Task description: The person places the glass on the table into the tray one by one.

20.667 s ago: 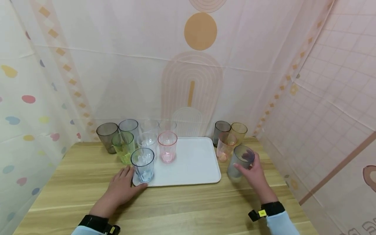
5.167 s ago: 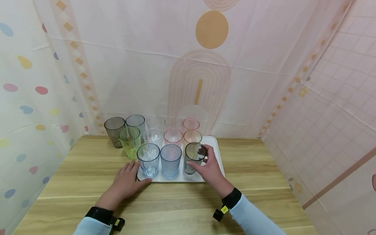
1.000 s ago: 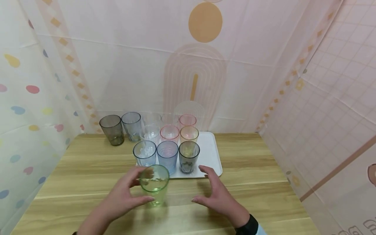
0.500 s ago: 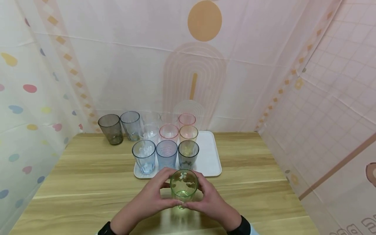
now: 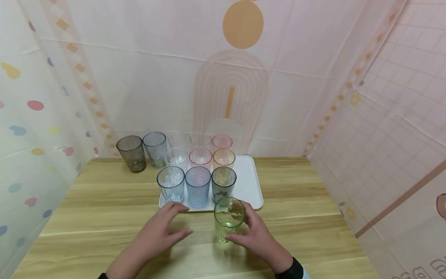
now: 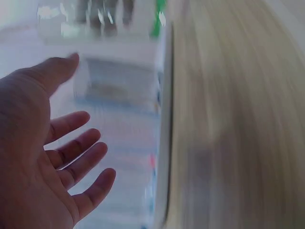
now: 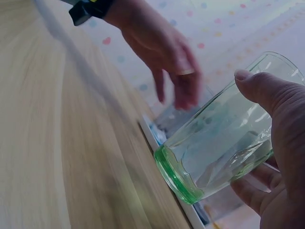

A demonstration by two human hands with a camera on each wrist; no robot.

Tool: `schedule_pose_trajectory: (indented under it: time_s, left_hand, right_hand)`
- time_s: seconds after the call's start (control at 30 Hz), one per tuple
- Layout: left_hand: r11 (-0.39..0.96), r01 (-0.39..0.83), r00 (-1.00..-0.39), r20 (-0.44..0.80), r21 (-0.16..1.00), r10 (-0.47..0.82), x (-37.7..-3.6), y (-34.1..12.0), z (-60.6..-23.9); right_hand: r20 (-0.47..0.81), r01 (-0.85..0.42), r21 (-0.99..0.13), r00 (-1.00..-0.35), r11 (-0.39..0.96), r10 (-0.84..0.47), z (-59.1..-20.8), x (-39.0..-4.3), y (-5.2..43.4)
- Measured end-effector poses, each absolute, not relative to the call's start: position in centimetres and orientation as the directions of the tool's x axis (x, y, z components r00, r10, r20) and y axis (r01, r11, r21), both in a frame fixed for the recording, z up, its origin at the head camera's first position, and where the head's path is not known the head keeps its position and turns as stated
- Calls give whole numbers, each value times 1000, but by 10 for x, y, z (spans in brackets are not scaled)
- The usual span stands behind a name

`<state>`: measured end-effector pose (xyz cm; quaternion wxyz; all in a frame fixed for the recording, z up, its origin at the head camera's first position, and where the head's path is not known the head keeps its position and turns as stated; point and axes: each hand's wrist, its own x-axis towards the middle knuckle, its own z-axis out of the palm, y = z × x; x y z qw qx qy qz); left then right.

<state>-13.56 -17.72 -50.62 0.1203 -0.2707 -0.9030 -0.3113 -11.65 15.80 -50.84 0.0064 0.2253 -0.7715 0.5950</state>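
My right hand [image 5: 256,232] grips a green drinking glass [image 5: 226,228] above the table, just in front of the tray; in the right wrist view the thumb and fingers wrap the sides of the glass [image 7: 224,138]. My left hand [image 5: 158,228] is to its left with fingers spread and nothing in it, as the left wrist view of the hand [image 6: 52,143] also shows. Behind both hands lies a white tray [image 5: 249,186] bearing rows of glasses. Its front row has a light blue glass [image 5: 171,186], a bluish textured glass [image 5: 198,188] and a dark grey glass [image 5: 223,182].
Farther back on the tray stand a yellow glass [image 5: 224,157], pink-rimmed glasses [image 5: 201,155] and clear glasses [image 5: 178,157]. On the wooden table [image 5: 296,217], left of the tray, are a brown-grey glass [image 5: 131,155] and a blue-grey glass [image 5: 155,149]. A patterned curtain [image 5: 156,77] hangs behind.
Glasses from the table's right side now stand on the tray. The green glass, held by my left hand, then both, is now in my right hand alone; the left has drawn away leftward.
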Motion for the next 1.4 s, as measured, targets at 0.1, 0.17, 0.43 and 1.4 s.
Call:
schedule_pose_trajectory:
  time_s: [0.1, 0.17, 0.43, 1.4]
  left_hand:
    - [736, 521, -844, 391, 432, 368, -138, -205, -510]
    - [780, 486, -857, 390, 395, 337, -139, -224, -511]
    - [884, 366, -901, 350, 291, 257, -143, -273, -516]
    - [935, 256, -962, 156, 245, 222, -145, -278, -527]
  right_hand:
    - [273, -340, -917, -915, 206, -296, -509, -117, 167]
    - [262, -322, -922, -928, 215, -266, -510, -117, 172]
    - [253, -288, -930, -953, 230, -168, -513, -122, 193]
    - [226, -200, -946, -971, 256, 76, -499, -333, 192]
